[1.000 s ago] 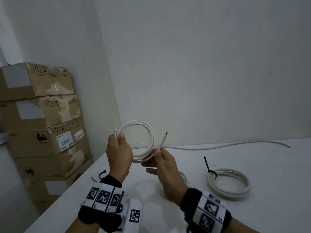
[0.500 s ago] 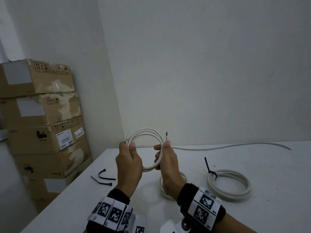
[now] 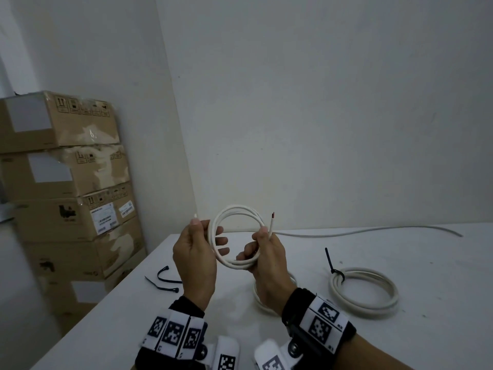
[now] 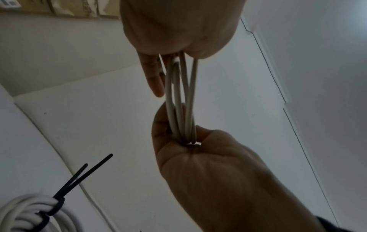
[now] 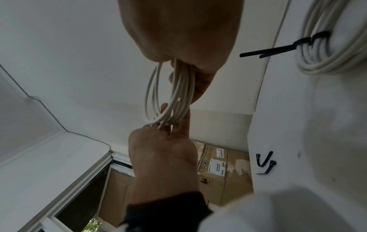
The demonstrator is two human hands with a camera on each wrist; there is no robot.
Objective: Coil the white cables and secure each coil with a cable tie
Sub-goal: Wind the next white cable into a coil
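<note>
A small coil of white cable (image 3: 236, 213) is held upright above the white table (image 3: 400, 263). My left hand (image 3: 197, 252) grips its left side, thumb on top and fingers through the loop. My right hand (image 3: 262, 252) grips the right and lower side, with the red-tipped loose end (image 3: 272, 218) sticking up past the thumb. The left wrist view shows the coil (image 4: 180, 100) edge-on between both hands, as does the right wrist view (image 5: 168, 94). Two loose black cable ties (image 3: 165, 279) lie on the table to the left.
A coil bound with a black tie (image 3: 364, 292) lies on the table at right. Another coil (image 3: 257, 295) is partly hidden behind my right wrist. An uncoiled white cable (image 3: 360, 231) runs along the table's back. Stacked cardboard boxes (image 3: 61, 182) stand left of the table.
My right hand brought the loose end up against the coil's right side and moved closer to the left hand. The coil has shifted a little to the right.
</note>
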